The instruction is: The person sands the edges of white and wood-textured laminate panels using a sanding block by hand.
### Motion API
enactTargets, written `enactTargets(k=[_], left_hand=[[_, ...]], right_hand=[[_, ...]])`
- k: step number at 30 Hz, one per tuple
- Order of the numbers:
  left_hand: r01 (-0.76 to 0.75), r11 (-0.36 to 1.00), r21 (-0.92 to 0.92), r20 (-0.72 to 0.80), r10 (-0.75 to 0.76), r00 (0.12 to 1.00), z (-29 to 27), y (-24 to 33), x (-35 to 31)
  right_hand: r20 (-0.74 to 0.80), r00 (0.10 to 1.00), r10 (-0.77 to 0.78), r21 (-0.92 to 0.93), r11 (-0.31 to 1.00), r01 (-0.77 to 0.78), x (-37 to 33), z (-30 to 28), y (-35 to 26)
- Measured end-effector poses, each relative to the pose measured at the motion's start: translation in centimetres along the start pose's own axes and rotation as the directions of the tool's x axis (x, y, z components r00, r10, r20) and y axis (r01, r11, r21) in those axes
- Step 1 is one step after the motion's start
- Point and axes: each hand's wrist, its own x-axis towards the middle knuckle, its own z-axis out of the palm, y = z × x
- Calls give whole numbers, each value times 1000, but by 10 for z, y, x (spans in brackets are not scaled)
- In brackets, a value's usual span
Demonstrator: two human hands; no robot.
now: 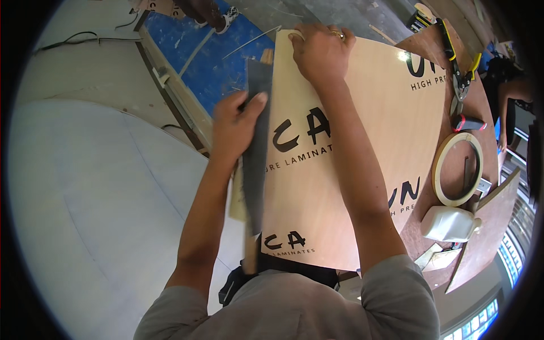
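A wide beige laminate sheet with black print lies across the near middle of the scene, over the left part of a reddish-brown desk. Along its left edge runs a long, narrow, dark grey strip; whether it is a separate piece cannot be told. The left hand, slightly blurred, closes thumb and fingers on this strip. The right hand curls over the sheet's far edge near its left corner and seems to pinch it. The step in hand looks like handling the strip at the sheet's edge; the next move would call for the right hand to steady the corner while the left controls the strip. To the right lie metal snips with yellow-and-black handles, a pale ring-shaped tape roll and a white plastic bottle.
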Motion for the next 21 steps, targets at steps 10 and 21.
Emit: enactTargets(k=[10, 21], left_hand=[[117, 960, -256, -30, -129, 991, 17, -29, 43], [69, 997, 36, -85, -66, 994, 8, -14, -41]], right_hand=[[116, 969, -217, 123, 972, 202, -3, -7, -15], [-16, 987, -158, 98, 982, 159, -1, 0, -14]])
